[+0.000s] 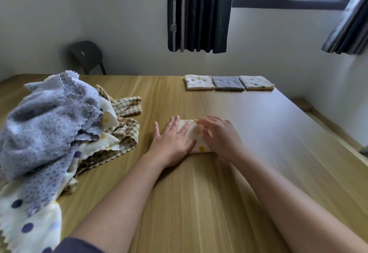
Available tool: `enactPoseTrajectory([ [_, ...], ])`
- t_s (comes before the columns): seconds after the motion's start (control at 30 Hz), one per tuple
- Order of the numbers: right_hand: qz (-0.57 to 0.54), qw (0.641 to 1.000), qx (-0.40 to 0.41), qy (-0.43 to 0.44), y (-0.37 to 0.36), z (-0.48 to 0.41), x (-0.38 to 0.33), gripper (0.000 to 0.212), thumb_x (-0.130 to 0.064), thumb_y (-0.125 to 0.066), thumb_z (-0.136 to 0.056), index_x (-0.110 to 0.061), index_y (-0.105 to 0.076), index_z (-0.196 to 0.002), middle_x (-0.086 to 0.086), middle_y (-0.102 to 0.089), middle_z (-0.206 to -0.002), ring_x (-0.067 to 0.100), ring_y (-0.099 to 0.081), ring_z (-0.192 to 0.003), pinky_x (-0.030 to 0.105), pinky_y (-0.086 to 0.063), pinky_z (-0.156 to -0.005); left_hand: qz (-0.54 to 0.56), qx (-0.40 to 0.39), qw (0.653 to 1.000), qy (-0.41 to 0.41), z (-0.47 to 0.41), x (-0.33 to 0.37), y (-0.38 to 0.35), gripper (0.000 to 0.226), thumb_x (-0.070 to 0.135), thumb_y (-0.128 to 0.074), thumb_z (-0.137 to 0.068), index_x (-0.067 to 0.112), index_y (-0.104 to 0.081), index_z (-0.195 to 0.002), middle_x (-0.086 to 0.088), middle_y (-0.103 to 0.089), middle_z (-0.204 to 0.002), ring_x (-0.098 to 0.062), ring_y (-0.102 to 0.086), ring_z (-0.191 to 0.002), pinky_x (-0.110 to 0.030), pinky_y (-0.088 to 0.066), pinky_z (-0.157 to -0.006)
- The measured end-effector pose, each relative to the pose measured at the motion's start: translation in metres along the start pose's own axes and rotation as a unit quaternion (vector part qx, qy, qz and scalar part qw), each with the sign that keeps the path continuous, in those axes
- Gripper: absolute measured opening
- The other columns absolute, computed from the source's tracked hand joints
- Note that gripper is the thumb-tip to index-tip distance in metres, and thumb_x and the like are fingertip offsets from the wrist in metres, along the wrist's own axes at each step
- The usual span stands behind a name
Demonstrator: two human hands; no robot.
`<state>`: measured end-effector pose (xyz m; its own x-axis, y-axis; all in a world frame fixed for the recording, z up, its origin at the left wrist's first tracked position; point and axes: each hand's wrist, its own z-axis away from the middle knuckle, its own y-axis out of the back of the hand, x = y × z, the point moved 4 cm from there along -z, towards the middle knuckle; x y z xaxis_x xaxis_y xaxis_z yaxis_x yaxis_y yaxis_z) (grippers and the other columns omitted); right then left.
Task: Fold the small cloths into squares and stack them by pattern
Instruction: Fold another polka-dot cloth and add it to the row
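Wooden table (199, 203) in the head view carries a cream dotted cloth (200, 143), folded small, at its middle. The left hand (173, 143) lies flat on it, fingers straight. The right hand (221, 135) rests on its other side with fingers stretched, slightly blurred, gripping nothing. A loose pile of cloths (55, 129) (grey, checked, dotted) sits at left. Three folded squares (228, 83) line the far edge, side by side.
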<state>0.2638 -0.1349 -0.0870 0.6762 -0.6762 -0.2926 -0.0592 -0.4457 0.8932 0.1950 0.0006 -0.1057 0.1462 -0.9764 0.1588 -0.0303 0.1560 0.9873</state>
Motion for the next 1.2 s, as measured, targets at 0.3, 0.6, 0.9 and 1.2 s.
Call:
enactPoseTrajectory([
  [0.3, 0.11, 0.991, 0.022, -0.072, 0.003, 0.016, 0.003, 0.043, -0.045, -0.031, -0.092, -0.03, -0.07, -0.098, -0.006, -0.065, -0.11, 0.021, -0.054, -0.106, 0.041, -0.024, -0.103, 0.082, 0.228, 0.966, -0.09, 0.019, 0.004, 0.017, 0.039, 0.047, -0.042, -0.089, 0.022, -0.065, -0.109, 0.004, -0.06, -0.116, -0.018, -0.052, -0.113, -0.038, -0.029, -0.101],
  [0.6, 0.017, 0.998, 0.039, -0.048, 0.004, 0.022, -0.003, 0.026, -0.03, -0.047, -0.096, -0.016, -0.068, -0.094, -0.003, -0.066, -0.099, 0.02, -0.055, -0.094, 0.029, -0.034, -0.07, 0.202, 0.181, 0.962, 0.014, 0.027, -0.007, 0.019, 0.02, 0.026, -0.055, -0.093, 0.021, -0.064, -0.109, 0.004, -0.065, -0.11, -0.015, -0.058, -0.101, -0.032, -0.044, -0.091],
  [0.9, -0.096, 0.995, -0.025, 0.023, 0.001, 0.03, -0.006, 0.021, -0.014, -0.049, -0.091, -0.012, -0.068, -0.097, -0.001, -0.069, -0.111, 0.022, -0.061, -0.107, 0.033, -0.048, -0.086, 0.516, -0.054, 0.829, 0.211, 0.047, -0.034, 0.024, 0.021, 0.002, -0.041, -0.096, 0.008, -0.06, -0.104, -0.008, -0.061, -0.067, -0.01, -0.044, -0.036, -0.018, -0.031, -0.033],
  [1.2, -0.154, 0.987, -0.024, 0.043, 0.001, 0.028, -0.005, 0.023, -0.008, -0.053, -0.083, -0.016, -0.071, -0.096, -0.004, -0.07, -0.114, 0.025, -0.063, -0.108, 0.043, -0.051, -0.09, 0.585, -0.17, 0.772, 0.182, 0.058, -0.023, 0.028, 0.018, 0.018, -0.05, -0.097, 0.01, -0.055, -0.112, -0.005, -0.057, -0.054, -0.005, -0.033, -0.03, -0.012, -0.021, -0.033],
])
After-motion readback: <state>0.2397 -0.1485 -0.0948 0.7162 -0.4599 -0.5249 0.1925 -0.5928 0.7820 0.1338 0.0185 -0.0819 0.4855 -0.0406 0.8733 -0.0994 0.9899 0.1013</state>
